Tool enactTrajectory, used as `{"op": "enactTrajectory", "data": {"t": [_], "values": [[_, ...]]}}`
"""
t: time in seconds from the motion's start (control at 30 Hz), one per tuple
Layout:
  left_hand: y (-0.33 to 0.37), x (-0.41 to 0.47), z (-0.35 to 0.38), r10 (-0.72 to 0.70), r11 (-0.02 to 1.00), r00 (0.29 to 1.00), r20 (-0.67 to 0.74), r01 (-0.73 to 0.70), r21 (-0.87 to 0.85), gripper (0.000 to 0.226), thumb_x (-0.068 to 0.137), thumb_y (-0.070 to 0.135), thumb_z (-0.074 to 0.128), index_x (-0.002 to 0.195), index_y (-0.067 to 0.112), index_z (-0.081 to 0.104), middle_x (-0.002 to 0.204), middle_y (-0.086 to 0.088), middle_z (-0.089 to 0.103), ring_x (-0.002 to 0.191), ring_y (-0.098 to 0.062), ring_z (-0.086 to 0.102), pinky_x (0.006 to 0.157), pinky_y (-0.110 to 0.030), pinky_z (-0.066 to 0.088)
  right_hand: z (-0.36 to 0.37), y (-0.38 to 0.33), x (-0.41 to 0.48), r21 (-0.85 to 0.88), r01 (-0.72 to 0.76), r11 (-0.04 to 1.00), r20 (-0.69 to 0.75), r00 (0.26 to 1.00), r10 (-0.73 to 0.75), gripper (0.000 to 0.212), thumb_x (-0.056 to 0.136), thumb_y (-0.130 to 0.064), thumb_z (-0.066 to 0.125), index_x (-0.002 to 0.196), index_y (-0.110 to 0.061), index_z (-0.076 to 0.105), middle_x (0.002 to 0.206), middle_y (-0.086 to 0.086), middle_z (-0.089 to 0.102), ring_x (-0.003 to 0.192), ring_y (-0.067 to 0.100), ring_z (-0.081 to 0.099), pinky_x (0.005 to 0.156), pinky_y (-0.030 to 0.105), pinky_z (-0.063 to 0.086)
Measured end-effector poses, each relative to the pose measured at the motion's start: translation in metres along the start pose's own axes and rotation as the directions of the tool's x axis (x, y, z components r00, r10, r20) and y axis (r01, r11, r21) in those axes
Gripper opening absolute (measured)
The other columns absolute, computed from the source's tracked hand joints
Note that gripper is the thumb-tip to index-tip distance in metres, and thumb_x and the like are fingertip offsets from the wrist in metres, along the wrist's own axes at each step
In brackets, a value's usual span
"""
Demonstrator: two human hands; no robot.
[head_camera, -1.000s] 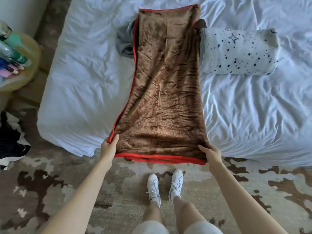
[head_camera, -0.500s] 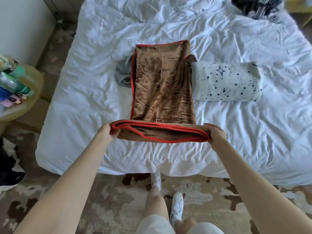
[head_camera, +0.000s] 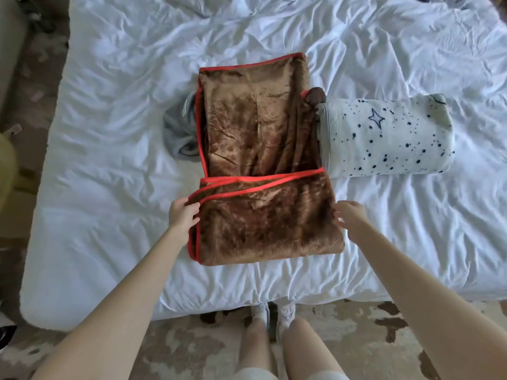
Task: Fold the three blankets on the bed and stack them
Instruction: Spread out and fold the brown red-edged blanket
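Note:
A brown fleece blanket (head_camera: 263,215) with red trim lies on the white bed (head_camera: 109,187), its near end folded forward over itself. My left hand (head_camera: 182,216) touches its left edge at the red trim, fingers curled at the fabric. My right hand (head_camera: 349,216) hovers just off the right edge, fingers spread and holding nothing. A folded white blanket with dark spots and a star (head_camera: 384,135) lies to the right, touching the brown one. A crumpled grey blanket (head_camera: 178,127) sticks out from under the brown blanket's left side.
The bed's near edge runs just in front of my legs and white shoes (head_camera: 274,314). A patterned beige and brown rug (head_camera: 192,352) covers the floor. A yellow-green side table (head_camera: 6,171) stands at the far left.
I carried the blanket's near end forward from the bed's edge and laid it over the middle. My right hand has let go; the camera leaned in over the bed.

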State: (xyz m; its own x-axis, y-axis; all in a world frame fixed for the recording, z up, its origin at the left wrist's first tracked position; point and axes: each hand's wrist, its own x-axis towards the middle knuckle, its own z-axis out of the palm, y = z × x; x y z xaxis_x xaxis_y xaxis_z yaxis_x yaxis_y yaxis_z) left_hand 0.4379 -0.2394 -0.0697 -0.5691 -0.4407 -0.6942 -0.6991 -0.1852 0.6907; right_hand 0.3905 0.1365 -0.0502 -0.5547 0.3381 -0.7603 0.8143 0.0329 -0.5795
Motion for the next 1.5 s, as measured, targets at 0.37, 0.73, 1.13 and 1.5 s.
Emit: {"op": "enactTrajectory", "data": {"t": [0.37,0.73,1.13,1.5], "values": [[-0.035,0.04,0.012,-0.085,0.996,0.996,-0.024,0.086,0.032,0.053,0.078,0.016,0.081,0.123,0.002,0.056,0.116,-0.018,0.066,0.105,-0.036,0.066,0.093,-0.051,0.053,0.032,0.0,0.039,-0.174,0.241,0.955,0.007,0.97,-0.243,0.044,0.077,-0.033,0.077,0.11,-0.018,0.054,0.105,0.001,0.066,0.094,0.019,0.065,0.086,0.037,0.053],[0.003,0.032,0.025,0.383,0.877,0.923,-0.012,-0.36,0.319,0.019,0.092,0.024,0.065,0.103,0.013,0.054,0.101,-0.009,0.064,0.095,-0.022,0.061,0.08,-0.033,0.046,0.028,-0.029,0.058,-0.025,0.346,0.938,0.028,0.938,-0.346,0.013,0.088,-0.031,0.068,0.093,-0.019,0.066,0.086,-0.002,0.067,0.085,0.018,0.065,0.074,0.03,0.055],[-0.051,0.017,0.012,0.006,0.951,0.994,-0.11,0.028,0.308,0.035,0.091,0.037,0.064,0.1,0.003,0.059,0.103,-0.014,0.065,0.1,-0.035,0.062,0.089,-0.047,0.05,0.018,0.047,0.042,-0.28,0.098,0.955,0.013,0.995,-0.098,0.04,0.083,-0.034,0.071,0.11,-0.014,0.05,0.105,0.004,0.062,0.095,0.022,0.063,0.07,0.031,0.05],[-0.057,-0.002,0.015,-0.193,0.977,0.971,0.141,0.177,0.115,0.03,0.083,0.042,0.075,0.107,0.024,0.07,0.107,0.0,0.074,0.1,-0.019,0.069,0.084,-0.033,0.055,0.007,0.048,0.029,-0.249,0.129,0.96,0.056,0.991,-0.118,0.027,0.091,-0.035,0.061,0.107,-0.014,0.062,0.1,0.004,0.068,0.091,0.02,0.065,0.078,0.036,0.055]]}}
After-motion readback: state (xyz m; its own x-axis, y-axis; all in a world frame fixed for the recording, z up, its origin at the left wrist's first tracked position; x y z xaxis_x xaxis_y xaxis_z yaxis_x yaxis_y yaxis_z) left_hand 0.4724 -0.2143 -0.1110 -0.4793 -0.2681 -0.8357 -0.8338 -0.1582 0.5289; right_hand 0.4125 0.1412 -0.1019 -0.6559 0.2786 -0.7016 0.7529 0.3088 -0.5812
